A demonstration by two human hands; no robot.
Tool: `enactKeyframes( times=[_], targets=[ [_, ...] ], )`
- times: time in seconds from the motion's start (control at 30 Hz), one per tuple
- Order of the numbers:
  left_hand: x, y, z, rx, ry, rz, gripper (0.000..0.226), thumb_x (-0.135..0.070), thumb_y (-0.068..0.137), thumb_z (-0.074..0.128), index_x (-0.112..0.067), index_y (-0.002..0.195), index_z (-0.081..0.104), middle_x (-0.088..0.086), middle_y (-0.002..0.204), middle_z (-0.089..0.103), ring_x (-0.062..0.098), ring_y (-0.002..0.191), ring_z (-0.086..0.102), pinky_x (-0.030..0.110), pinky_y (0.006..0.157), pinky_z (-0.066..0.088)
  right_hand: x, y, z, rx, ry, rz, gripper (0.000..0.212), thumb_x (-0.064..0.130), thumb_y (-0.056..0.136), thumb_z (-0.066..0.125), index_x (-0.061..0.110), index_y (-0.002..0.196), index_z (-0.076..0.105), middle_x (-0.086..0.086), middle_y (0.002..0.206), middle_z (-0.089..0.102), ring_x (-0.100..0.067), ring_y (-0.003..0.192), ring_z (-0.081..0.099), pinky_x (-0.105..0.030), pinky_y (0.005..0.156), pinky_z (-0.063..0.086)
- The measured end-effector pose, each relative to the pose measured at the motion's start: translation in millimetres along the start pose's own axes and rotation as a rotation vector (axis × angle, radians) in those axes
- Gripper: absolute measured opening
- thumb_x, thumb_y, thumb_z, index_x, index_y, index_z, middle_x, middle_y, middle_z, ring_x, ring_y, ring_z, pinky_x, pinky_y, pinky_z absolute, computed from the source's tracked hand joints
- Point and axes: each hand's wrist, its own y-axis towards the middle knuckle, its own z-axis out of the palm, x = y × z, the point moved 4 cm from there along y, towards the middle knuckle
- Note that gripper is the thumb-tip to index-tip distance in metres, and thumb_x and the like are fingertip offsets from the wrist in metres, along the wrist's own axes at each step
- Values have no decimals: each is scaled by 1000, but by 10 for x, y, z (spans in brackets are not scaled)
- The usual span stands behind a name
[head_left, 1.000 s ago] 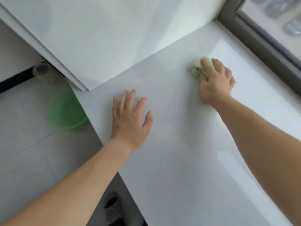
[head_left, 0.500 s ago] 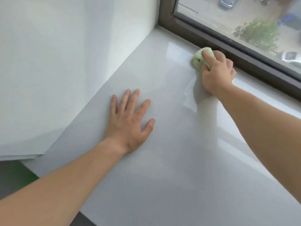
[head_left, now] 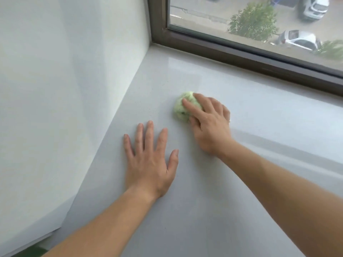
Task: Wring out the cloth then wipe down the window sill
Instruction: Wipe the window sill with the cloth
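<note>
1. The person is showing both forearms (head_left: pixel 104 229) bare, right up to the frame's lower edge.
2. The left hand (head_left: pixel 150 164) is showing bare, with short, plain nails.
3. The right hand (head_left: pixel 209 125) is showing bare too, its outline blurring slightly.

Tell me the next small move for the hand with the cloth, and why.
Probably slide the right hand, gripping the bunched green cloth, forward toward the corner where wall meets window frame: that strip of sill lies beyond the cloth, and the left hand, flat on the sill, blocks the near side.
</note>
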Motion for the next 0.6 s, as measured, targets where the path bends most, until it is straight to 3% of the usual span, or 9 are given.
enactKeyframes(
  times=[0.07,0.1,0.2,0.27,0.33,0.5,0.6],
  targets=[
    [1,7,6,4,10,0,69,-59,97,14,-24,155,25,11,166,9,31,153,-2,62,119,0,-16,-140,-8,66,1,-114,46,33,98,41,48,142,39,13,153,31,-21,136,26,-41,110,15],
    [1,8,11,4,11,2,69,-59,97,14,-24,156,25,11,166,8,31,153,-3,62,119,-1,-143,-67,-48,62,-11,-84,47,33,97,42,48,142,39,12,154,31,-23,136,26,-42,109,16],
    [2,7,21,-3,5,5,70,-59,97,14,-23,155,25,12,166,9,31,153,-2,62,119,0,-641,308,-198,-36,-35,255,50,31,96,46,44,143,38,7,155,29,-31,138,26,-46,110,18],
    [8,14,23,-9,0,0,70,-59,97,13,-23,155,25,12,166,9,31,153,-3,62,119,-1,-677,398,-210,-59,-24,388,51,30,95,42,43,144,34,6,157,25,-31,141,21,-48,113,14],
    [3,13,15,-10,-8,2,70,-59,97,13,-23,155,26,12,166,9,31,153,-3,62,119,-2,-424,255,-115,-33,-18,344,50,35,96,40,45,144,33,6,158,22,-31,143,19,-47,115,12],
    [14,8,19,-15,-3,15,68,-53,96,18,-21,155,29,14,166,11,34,153,1,64,118,1,88,-453,47,94,-59,-69,47,43,98,33,48,146,32,11,157,26,-23,141,22,-44,114,14],
    [11,8,22,-3,6,17,69,-54,95,14,-22,156,26,14,166,8,33,153,-2,64,118,-1,-253,-210,-89,52,-80,39,46,37,100,37,48,145,33,11,156,26,-24,140,22,-43,112,14]
  ],
)
